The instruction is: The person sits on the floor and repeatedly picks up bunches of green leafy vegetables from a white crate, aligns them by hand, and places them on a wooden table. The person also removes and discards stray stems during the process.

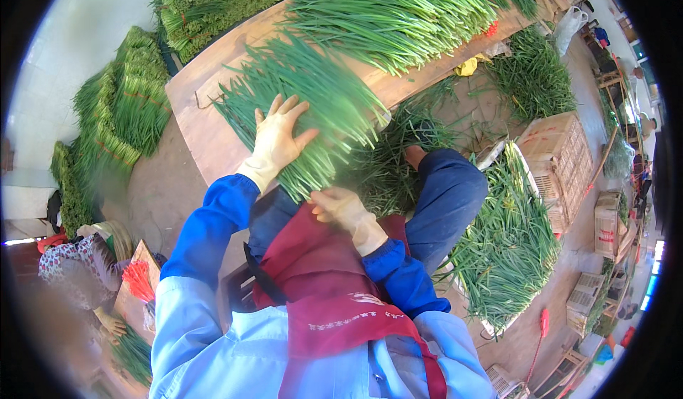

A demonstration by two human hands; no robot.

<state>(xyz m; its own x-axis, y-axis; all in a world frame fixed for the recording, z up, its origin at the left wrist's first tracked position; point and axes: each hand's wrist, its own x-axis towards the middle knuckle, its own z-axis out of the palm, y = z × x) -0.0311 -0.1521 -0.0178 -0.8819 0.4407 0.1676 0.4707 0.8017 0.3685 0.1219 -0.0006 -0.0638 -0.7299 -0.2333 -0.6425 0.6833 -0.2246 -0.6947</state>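
On the near end of a wooden board table lies a loose spread of long green stalks with pale cut ends, like garlic chives. My left hand, in a pale rubber glove, rests on top of them with its fingers apart. At the pale ends by the table's near edge is my right hand, gloved alike, its fingers curled at the stalk tips; whether it pinches any cannot be told. Farther along the board sits a larger pile of the same stalks, with red ties beside it.
Tied bundles are stacked at the left. Loose greens cover the floor beyond my knee. To the right stand a filled crate of stalks and a wicker basket. A co-worker's gloved hand touches stalks at lower left.
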